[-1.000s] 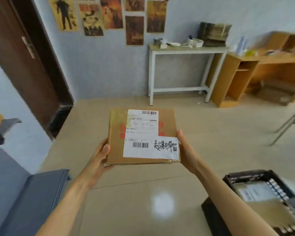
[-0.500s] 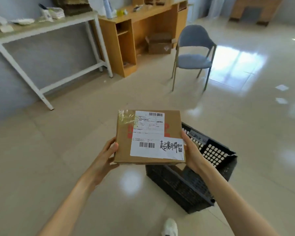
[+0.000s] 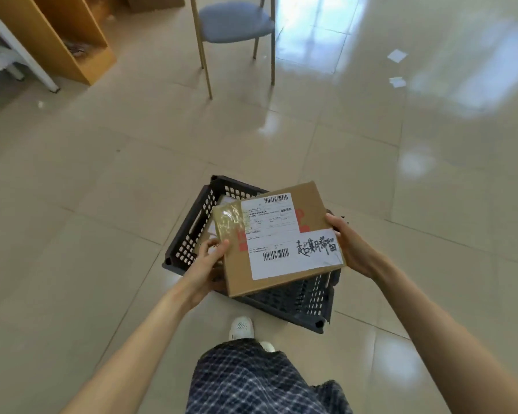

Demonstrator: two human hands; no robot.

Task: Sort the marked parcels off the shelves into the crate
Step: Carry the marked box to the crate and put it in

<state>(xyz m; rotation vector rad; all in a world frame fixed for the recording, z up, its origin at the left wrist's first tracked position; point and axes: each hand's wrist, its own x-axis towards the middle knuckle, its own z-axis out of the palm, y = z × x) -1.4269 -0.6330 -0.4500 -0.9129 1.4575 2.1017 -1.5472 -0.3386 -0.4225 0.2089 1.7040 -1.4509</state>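
I hold a flat brown cardboard parcel with a white shipping label and a handwritten black marking on it. My left hand grips its left edge and my right hand grips its right edge. The parcel hovers, tilted, directly above a black perforated plastic crate that stands on the tiled floor. Other pale parcels lie inside the crate, mostly hidden under the held parcel.
A blue-seated chair with thin metal legs stands behind the crate. A wooden shelf unit and a white table leg are at the upper left. My white shoe is just before the crate. Two paper scraps lie on the floor.
The view has swung right and down from the wall and tables to the floor. The parcel, still in both hands, has come over the crate and tilted.
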